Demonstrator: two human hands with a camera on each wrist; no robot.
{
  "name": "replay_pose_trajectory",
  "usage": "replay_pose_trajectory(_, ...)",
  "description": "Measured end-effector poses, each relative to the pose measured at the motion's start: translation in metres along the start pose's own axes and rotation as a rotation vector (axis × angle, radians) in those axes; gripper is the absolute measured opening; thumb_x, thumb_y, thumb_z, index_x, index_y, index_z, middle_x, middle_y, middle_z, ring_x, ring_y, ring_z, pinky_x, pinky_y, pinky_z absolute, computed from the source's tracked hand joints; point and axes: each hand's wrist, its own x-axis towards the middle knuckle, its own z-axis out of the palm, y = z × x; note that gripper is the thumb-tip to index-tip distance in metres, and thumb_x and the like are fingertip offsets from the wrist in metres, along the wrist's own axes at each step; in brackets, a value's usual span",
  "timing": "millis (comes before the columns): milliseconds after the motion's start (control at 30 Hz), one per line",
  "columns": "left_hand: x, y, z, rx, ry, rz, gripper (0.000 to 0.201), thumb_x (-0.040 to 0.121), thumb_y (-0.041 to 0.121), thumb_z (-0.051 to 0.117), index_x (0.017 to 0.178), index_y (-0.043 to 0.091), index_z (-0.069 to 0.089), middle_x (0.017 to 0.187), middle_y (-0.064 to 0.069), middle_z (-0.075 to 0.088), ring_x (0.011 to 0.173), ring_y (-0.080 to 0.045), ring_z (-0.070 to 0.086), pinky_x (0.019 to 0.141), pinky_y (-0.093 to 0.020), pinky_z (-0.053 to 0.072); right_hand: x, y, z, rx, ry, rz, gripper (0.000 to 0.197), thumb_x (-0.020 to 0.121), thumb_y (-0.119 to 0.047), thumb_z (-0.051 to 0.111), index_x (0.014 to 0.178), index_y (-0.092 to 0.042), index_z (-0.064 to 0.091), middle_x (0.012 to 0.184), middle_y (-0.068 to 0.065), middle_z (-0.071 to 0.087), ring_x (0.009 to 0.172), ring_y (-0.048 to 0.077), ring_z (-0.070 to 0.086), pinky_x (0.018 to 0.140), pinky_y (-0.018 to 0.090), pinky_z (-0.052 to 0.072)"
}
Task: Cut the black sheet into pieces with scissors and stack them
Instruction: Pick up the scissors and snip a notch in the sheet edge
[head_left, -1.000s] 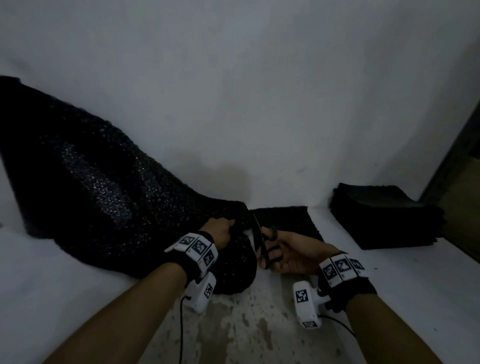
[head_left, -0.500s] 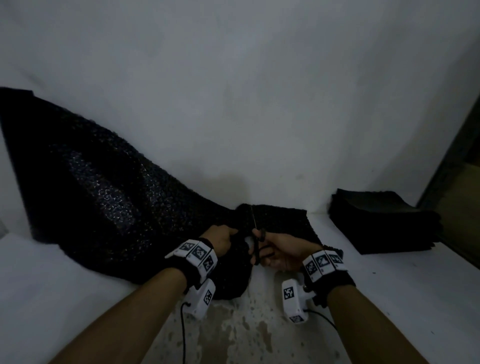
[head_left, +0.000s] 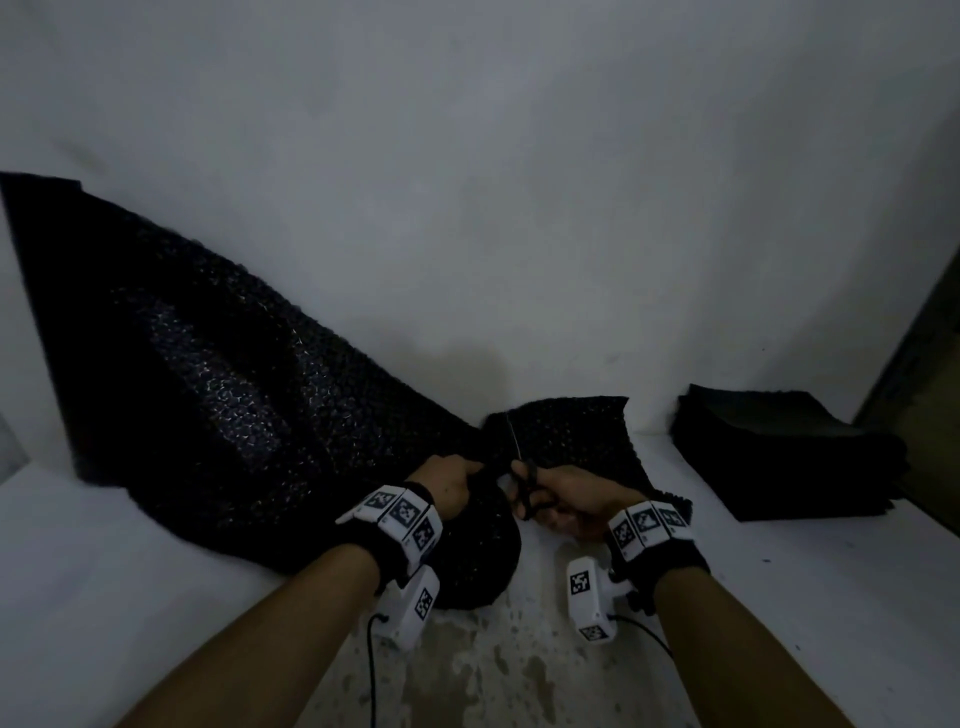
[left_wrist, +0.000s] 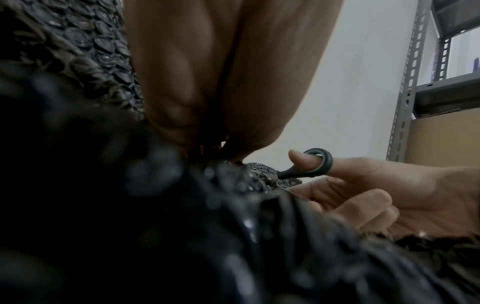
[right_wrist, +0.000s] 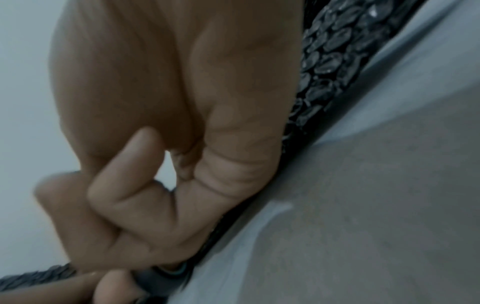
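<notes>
Head view: the black sheet (head_left: 218, 410) is bubble-textured and runs long from upper left, leaning on the wall, down to the desk (head_left: 130, 597) middle. A shorter flap of it lies flat to the right of the cut line. My left hand (head_left: 447, 486) bunches the sheet's edge in curled fingers. My right hand (head_left: 566, 499) grips the scissors (head_left: 524, 483), fingers through the dark loops. The thin blade points away from me toward the wall, long axis near vertical in the picture, sunk into the sheet. I can't tell the blade gap. A stack of cut pieces (head_left: 779, 452) sits at the far right of the desk, well apart.

Left wrist view: left hand (left_wrist: 218, 78) pinches the sheet (left_wrist: 78, 51), bubbles glossy and scale-like. Right hand (left_wrist: 389, 195) has its thumb through the upper loop of the scissors (left_wrist: 311, 164), handles toward the right, blades hidden in the sheet. Metal shelving (left_wrist: 415, 92) at right.

Right wrist view: right hand (right_wrist: 168, 123) curled tight, blurred. A bit of scissors handle (right_wrist: 166, 275) shows at the bottom. A sheet (right_wrist: 337, 51) strip runs diagonally along the desk (right_wrist: 376, 205).
</notes>
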Motion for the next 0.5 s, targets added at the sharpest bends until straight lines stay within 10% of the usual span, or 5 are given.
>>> replay_pose_trajectory(167,0.0028,-0.0013,0.0016,0.007,-0.005,-0.007,0.047,0.102,0.01,0.04,0.146,0.025,0.049,0.146,-0.009,0.052,0.129,-0.031,0.05,0.11,-0.032,0.038,0.003,0.0071,-0.003,-0.05,-0.003,-0.038,0.067,0.067,-0.072,0.077,0.093,-0.011,0.071,0.082,0.008,0.062,0.06,0.014,0.037,0.053,0.026,0.024)
replay_pose_trajectory(500,0.0058,-0.0048,0.003,-0.005,-0.033,-0.026,0.052,0.101,0.008,0.04,0.15,0.025,0.043,0.15,-0.009,0.047,0.134,-0.03,0.047,0.113,-0.029,0.034,0.002,0.0099,-0.0065,-0.091,0.049,-0.07,0.042,0.089,-0.05,0.065,0.095,-0.008,0.068,0.077,0.006,0.062,0.047,0.008,0.041,0.039,0.019,0.032)
